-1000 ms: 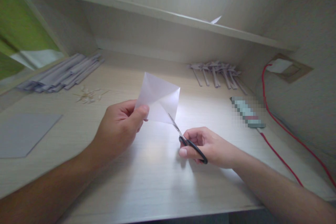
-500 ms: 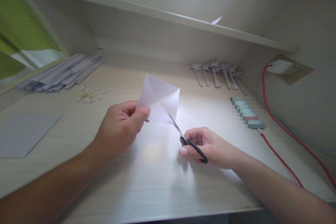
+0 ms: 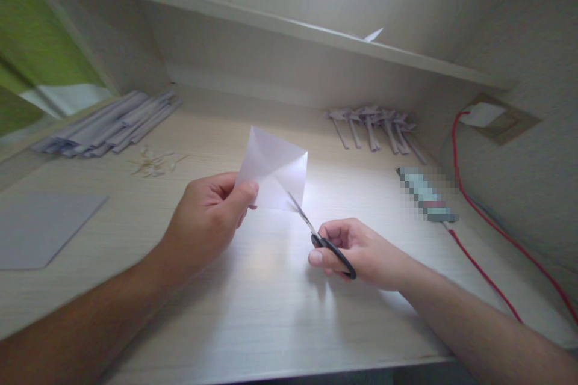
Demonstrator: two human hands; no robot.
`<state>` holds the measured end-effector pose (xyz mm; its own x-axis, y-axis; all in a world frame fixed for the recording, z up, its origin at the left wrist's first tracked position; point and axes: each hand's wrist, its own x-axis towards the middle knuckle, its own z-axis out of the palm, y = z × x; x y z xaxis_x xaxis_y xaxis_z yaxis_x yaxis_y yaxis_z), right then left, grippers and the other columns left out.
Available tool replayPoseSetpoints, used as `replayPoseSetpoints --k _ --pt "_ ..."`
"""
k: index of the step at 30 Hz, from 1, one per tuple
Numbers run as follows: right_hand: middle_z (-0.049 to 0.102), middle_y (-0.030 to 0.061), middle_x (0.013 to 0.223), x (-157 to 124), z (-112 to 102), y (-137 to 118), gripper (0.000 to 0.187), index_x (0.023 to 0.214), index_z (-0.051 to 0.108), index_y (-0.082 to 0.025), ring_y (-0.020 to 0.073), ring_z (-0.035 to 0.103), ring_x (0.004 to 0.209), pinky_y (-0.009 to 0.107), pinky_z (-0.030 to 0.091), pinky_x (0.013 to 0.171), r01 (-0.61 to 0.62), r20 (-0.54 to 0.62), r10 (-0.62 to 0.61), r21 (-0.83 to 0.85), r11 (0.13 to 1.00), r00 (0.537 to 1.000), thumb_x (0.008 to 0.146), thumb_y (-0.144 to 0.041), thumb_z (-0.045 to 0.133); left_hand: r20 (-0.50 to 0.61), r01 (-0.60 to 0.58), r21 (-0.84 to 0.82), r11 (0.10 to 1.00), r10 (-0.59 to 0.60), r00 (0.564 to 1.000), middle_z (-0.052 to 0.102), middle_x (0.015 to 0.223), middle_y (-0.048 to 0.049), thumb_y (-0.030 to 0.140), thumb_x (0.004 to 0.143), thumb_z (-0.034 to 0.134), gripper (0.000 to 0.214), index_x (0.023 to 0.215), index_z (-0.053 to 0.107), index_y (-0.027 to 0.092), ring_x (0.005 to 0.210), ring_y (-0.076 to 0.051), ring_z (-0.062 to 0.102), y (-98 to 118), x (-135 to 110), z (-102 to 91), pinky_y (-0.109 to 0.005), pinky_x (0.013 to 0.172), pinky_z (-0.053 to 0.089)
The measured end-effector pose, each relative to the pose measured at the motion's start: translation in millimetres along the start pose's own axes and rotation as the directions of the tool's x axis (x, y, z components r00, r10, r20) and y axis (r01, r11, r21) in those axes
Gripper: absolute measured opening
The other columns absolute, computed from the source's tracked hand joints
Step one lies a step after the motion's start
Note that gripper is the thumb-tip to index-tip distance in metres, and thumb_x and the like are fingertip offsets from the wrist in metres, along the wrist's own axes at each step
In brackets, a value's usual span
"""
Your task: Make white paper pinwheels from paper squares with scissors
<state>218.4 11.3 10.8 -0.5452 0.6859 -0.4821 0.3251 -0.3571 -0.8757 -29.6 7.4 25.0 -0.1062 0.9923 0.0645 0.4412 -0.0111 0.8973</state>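
A square white sheet of paper (image 3: 275, 162) with diagonal creases is pinched at its left corner by my left hand (image 3: 217, 216), thumb on top. It is held above the desk. My right hand (image 3: 356, 252) is closed around the black handles of a pair of scissors (image 3: 329, 249). The scissors' blades reach into the paper's lower right corner, along the diagonal crease, and look nearly together. My right fingers are partly hidden behind the handle.
Rolled paper tubes (image 3: 108, 123) lie piled at the back left, near small cotton-tipped sticks (image 3: 156, 162). A paper stack (image 3: 49, 231) sits at the left. Several paper pinwheels (image 3: 372, 123) lie at the back right. A phone (image 3: 427, 195) with a red cable (image 3: 485, 277) is at the right. A shelf (image 3: 271, 21) runs overhead.
The scissors' blades have closed a little and moved slightly further into the paper along the crease. My left hand stays in nearly the same place.
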Motion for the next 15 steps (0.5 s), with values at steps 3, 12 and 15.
replayPoseSetpoints --k 3,12,15 --pt "0.053 -0.0058 0.053 0.4 -0.5 1.2 0.048 0.067 0.057 -0.017 0.0067 0.039 0.047 0.023 0.024 0.046 0.004 -0.005 -0.004 -0.01 1.0 1.0 0.07 -0.051 0.092 -0.005 -0.001 -0.003 1.0 0.001 1.0 0.045 0.048 0.0027 0.047 0.083 0.057 0.036 0.057 0.054 0.023 0.051 -0.015 0.041 -0.8 0.7 0.7 -0.029 0.049 0.029" --pt "0.053 -0.0055 0.055 4.9 -4.3 7.5 0.047 0.067 0.057 -0.018 0.007 0.038 0.049 0.025 0.023 0.047 0.014 -0.014 -0.015 -0.029 0.999 1.0 0.072 -0.049 0.091 -0.003 0.008 -0.031 0.999 -0.008 1.0 0.045 0.047 0.0031 0.046 0.084 0.056 0.035 0.057 0.055 0.023 0.049 -0.015 0.041 0.4 1.3 1.2 -0.029 0.047 0.032" --pt "0.053 -0.0054 0.054 4.3 -3.9 7.7 0.047 0.066 0.056 -0.018 0.007 0.037 0.049 0.025 0.022 0.047 0.012 -0.023 -0.013 -0.033 0.999 1.0 0.072 -0.05 0.091 -0.002 0.011 -0.028 1.0 -0.011 1.0 0.045 0.047 0.0031 0.046 0.083 0.055 0.035 0.057 0.055 0.023 0.048 -0.015 0.041 -0.1 1.0 1.5 -0.029 0.047 0.032"
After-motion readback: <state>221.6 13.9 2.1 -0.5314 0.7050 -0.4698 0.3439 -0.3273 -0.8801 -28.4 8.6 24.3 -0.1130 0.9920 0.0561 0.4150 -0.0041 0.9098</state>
